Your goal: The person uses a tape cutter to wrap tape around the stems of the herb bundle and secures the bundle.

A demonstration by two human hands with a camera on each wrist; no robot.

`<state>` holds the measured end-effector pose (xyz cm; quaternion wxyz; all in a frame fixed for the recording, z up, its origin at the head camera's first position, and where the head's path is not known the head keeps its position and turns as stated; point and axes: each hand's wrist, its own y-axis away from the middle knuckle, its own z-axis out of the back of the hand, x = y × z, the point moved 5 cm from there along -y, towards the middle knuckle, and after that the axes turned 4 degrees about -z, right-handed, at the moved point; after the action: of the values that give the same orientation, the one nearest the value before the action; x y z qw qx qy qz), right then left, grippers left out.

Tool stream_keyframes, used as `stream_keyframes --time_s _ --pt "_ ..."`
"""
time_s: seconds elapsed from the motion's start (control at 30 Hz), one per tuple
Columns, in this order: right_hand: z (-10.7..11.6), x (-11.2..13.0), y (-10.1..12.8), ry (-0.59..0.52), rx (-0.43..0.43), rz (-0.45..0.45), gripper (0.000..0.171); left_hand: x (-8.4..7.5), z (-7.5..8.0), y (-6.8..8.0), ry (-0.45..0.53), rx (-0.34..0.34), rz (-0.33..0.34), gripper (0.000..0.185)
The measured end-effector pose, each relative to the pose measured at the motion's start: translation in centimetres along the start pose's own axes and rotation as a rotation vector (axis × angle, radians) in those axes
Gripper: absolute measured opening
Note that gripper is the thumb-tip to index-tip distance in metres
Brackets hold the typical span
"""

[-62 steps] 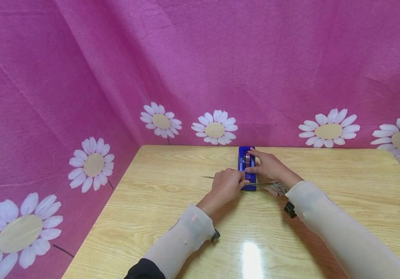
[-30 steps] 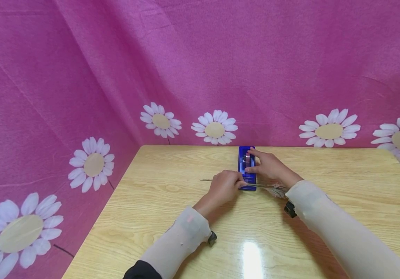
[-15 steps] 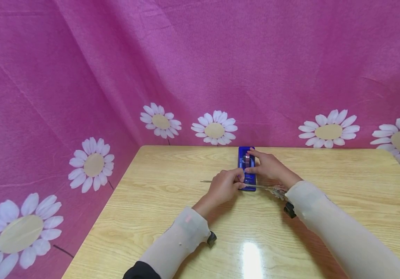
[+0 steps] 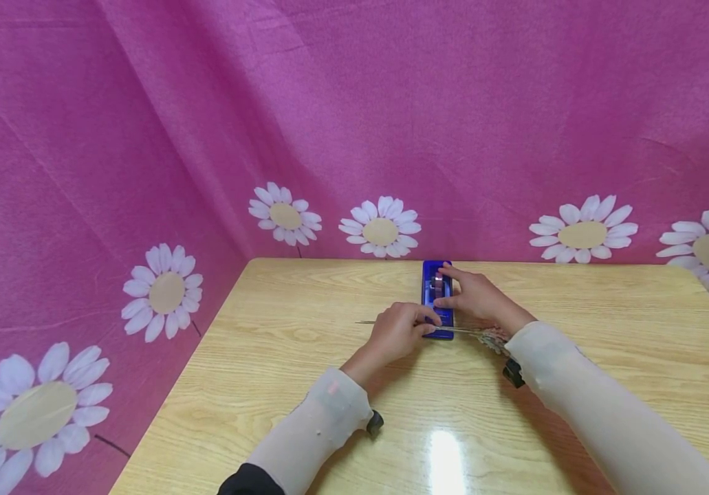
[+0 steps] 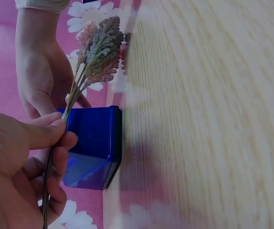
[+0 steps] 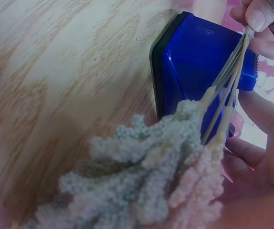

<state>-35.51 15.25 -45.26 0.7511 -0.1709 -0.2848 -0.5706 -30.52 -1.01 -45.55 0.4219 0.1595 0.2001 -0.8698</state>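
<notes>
A blue tape dispenser (image 4: 429,292) stands at the table's back edge, a tape roll (image 4: 437,284) inside it. My right hand (image 4: 481,295) holds the dispenser from the right, thumb near its middle and fingers toward the far end. At its near end, my left hand (image 4: 399,331) pinches a small bunch of artificial flowers (image 5: 103,52) by its thin stems (image 5: 47,176). The grey-green and pink heads (image 6: 146,167) point right, below my right wrist. Something shiny and clear, perhaps tape, lies around the stems at the left fingertips (image 6: 257,20).
The wooden table (image 4: 304,316) reaches back to a pink cloth (image 4: 354,124) printed with white daisies, which also hangs at the left. Dark wrist devices (image 4: 514,373) sit under both sleeves. Light reflects off the table's front part.
My left hand has shifted slightly toward me and left with the flower bunch, and its fingers have changed their hold on the stems. The right hand and tape dispenser stay in place.
</notes>
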Motion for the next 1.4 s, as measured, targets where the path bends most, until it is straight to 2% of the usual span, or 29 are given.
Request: stream_keyframes --time_s 0.27,0.47,0.7,0.97,1.17,1.4 --pt "0.04 0.18 0.03 0.004 -0.020 0.013 0.079 0.09 -0.28 -0.04 -0.043 0.074 0.049 0.014" --pt "0.00 0.11 0.07 -0.011 -0.025 0.007 0.079 -0.21 -0.29 -0.04 -0.076 0.125 0.033 0.012" --pt "-0.06 0.15 0.09 -0.017 -0.021 0.002 0.080 -0.49 -0.43 -0.08 -0.011 0.188 0.016 0.010" --pt "-0.17 0.07 -0.09 -0.014 -0.013 0.004 0.079 -0.05 -0.62 -0.04 0.015 0.189 0.067 0.011" --pt "-0.08 0.04 -0.13 -0.007 -0.012 0.006 0.080 -0.16 -0.38 -0.04 0.085 0.229 0.090 0.009" --pt "-0.13 -0.04 -0.28 -0.023 0.006 -0.020 0.081 0.10 -0.66 -0.16 0.109 0.269 0.081 0.009"
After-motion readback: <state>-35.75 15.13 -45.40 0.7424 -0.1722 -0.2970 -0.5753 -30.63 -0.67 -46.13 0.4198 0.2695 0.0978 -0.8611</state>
